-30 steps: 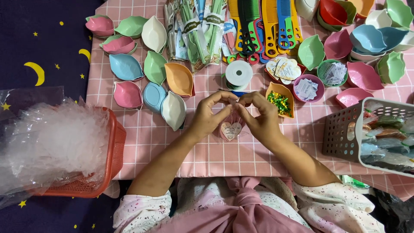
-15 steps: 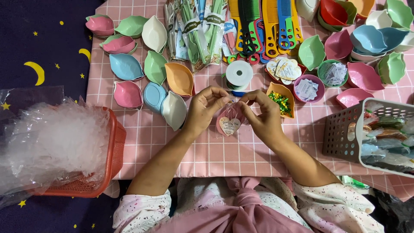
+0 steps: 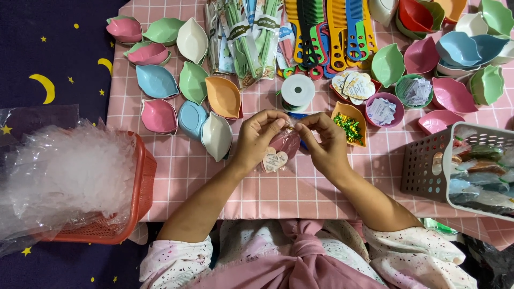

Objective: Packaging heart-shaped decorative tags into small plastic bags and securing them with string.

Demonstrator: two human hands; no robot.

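— pink wrapped dish [image 3: 285, 145] with a heart tag [image 3: 275, 159], where is it sitting?
— it is hanging just above the table [image 3: 278, 187], between both hands.
— hands apart?
— no, the left hand [image 3: 261, 137] and right hand [image 3: 322, 140] are pinching together at the wrap's top, fingers closing on it, just below the ribbon spool [image 3: 297, 92].

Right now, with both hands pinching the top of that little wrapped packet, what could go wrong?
The left hand and right hand hold the wrapped pink packet only by its top, so it might slip and drop onto the table. The heart-shaped tag hangs loose and could tear off. The orange dish of green and gold ties sits close to the right hand and could be knocked.
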